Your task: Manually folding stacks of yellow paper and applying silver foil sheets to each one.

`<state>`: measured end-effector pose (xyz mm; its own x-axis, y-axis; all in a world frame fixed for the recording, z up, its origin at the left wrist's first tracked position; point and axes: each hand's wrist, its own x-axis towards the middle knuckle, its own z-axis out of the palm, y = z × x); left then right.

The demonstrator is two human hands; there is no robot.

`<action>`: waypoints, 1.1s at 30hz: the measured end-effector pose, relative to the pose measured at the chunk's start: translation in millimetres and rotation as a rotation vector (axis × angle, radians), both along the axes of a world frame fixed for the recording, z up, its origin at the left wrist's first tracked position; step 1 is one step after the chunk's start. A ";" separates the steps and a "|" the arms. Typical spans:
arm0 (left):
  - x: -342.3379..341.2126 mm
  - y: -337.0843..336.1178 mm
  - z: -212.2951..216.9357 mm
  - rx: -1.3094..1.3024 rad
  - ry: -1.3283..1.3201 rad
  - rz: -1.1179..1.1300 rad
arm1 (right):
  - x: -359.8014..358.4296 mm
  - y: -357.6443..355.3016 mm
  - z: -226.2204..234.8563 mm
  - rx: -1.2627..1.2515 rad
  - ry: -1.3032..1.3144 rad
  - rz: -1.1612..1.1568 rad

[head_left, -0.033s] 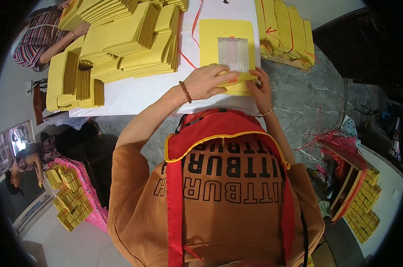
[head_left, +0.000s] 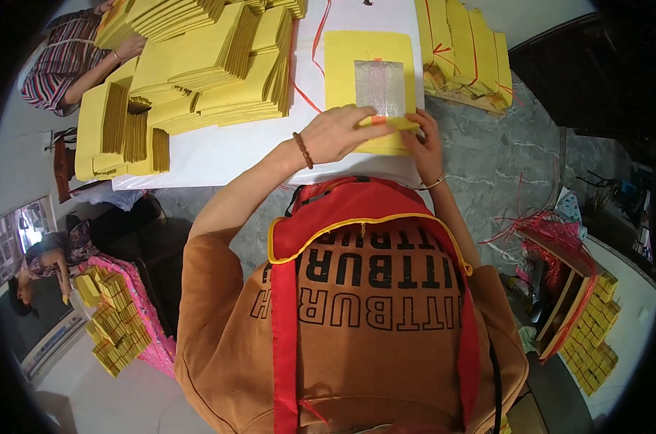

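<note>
A yellow paper sheet (head_left: pixel 340 69) lies on the white-covered table in front of me, with a clear, crinkled plastic-looking packet (head_left: pixel 380 87) on it. The sheet's near edge is folded up against the packet's lower end, and a small orange patch shows on the fold. My left hand (head_left: pixel 333 136) grips this fold from the left, fingers reaching across it and thumb below. At the right end, my right hand (head_left: pixel 424 141) pinches the same fold between thumb and fingers. Parts of the fold are hidden under my fingers.
Tall stacks of folded yellow paper (head_left: pixel 205 65) stand left on the table (head_left: pixel 219 152). Red string (head_left: pixel 317 47) runs beside them. Tied yellow bundles (head_left: pixel 472 50) stand beyond the table's right edge. A person in a striped top (head_left: pixel 56 72) touches the far-left stacks; another person (head_left: pixel 53 257) is lower left.
The folded edge has turned slightly farther from me, toward the packet, and the orange patch on it has moved up. My left fingers have shifted a little with it.
</note>
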<state>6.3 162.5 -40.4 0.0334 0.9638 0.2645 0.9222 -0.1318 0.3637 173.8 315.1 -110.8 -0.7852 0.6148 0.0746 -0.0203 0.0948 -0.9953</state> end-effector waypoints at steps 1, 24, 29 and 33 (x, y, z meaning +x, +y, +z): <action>-0.6 -2.7 3.9 -0.076 0.095 -0.070 | -0.7 0.6 -0.4 -0.003 -0.004 -0.006; -16.2 -2.3 -6.0 0.045 -0.043 -0.116 | 3.6 11.3 -3.4 0.110 0.000 0.029; -13.6 -0.1 -6.8 0.086 -0.084 0.005 | 1.7 2.9 11.2 -0.046 0.017 0.052; -13.7 -0.8 -10.6 0.101 -0.080 0.003 | -9.1 8.0 -1.4 0.146 -0.076 -0.042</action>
<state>-7.4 161.7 -51.0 0.0055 0.9321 0.3621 0.8914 -0.1686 0.4207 164.7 323.1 -112.2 -0.7658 0.6342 0.1068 0.0617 0.2378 -0.9693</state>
